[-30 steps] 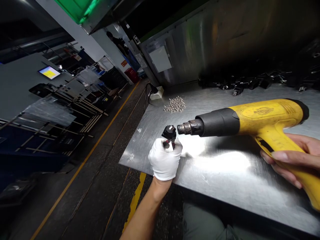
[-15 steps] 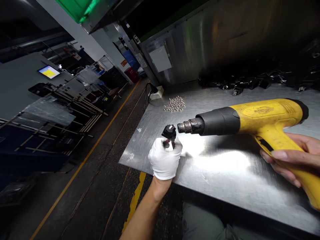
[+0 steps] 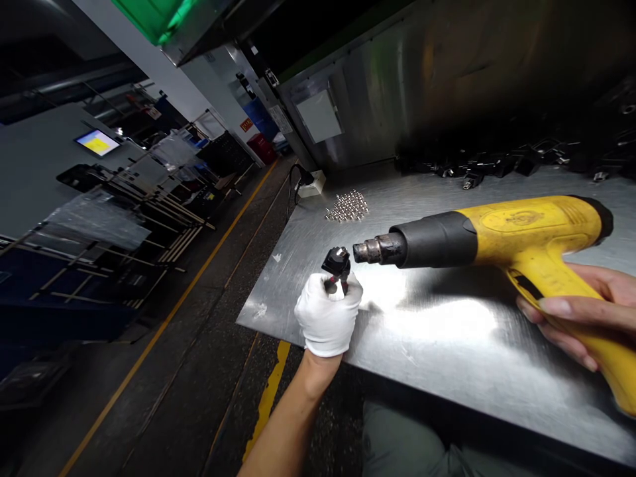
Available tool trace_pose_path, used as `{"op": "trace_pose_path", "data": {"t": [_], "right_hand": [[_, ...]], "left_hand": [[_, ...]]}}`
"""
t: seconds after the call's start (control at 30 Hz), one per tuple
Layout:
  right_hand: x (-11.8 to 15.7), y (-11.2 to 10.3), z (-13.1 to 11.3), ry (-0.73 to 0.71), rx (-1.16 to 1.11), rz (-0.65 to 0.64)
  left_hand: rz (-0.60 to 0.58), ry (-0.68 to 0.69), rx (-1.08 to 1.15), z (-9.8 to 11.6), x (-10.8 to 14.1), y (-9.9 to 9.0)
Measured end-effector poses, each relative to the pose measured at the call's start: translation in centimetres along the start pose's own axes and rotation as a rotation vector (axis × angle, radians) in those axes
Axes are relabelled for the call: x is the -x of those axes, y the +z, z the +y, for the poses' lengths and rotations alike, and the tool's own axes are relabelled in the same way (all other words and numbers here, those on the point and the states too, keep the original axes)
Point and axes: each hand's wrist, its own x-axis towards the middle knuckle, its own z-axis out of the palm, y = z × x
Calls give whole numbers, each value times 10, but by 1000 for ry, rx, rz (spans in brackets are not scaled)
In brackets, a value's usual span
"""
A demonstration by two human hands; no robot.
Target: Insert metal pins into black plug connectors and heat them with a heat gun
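Note:
My left hand (image 3: 328, 315), in a white glove, is closed on a small black plastic part (image 3: 336, 262) with a bit of bright metal on top. Something dark with red shows between its thumb and fingers; I cannot make out what it is. Bare and ungloved, my right hand (image 3: 571, 315) wraps round the handle of a yellow heat gun (image 3: 536, 228). The gun's stepped metal nozzle (image 3: 380, 250) points left at the black part, a small gap away from it. Both are held above the steel table (image 3: 422, 358).
Many small shiny metal pieces (image 3: 348, 206) stand grouped on the table behind my left hand. A white socket block (image 3: 312, 185) with a black plug sits at the back left corner. Black parts (image 3: 521, 159) are heaped along the back. Racks (image 3: 149, 225) stand across the aisle.

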Motion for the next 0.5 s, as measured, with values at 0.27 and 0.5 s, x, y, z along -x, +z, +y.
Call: {"op": "trace_pose_path", "data": {"t": [0.27,0.5], "right_hand": [[4,8,-11,34,-19,-2],[3,9,-9,63,-43,47]], "left_hand": [[-11,-16,-8,0,0,0],[9,15,-40,0,1,0]]}}
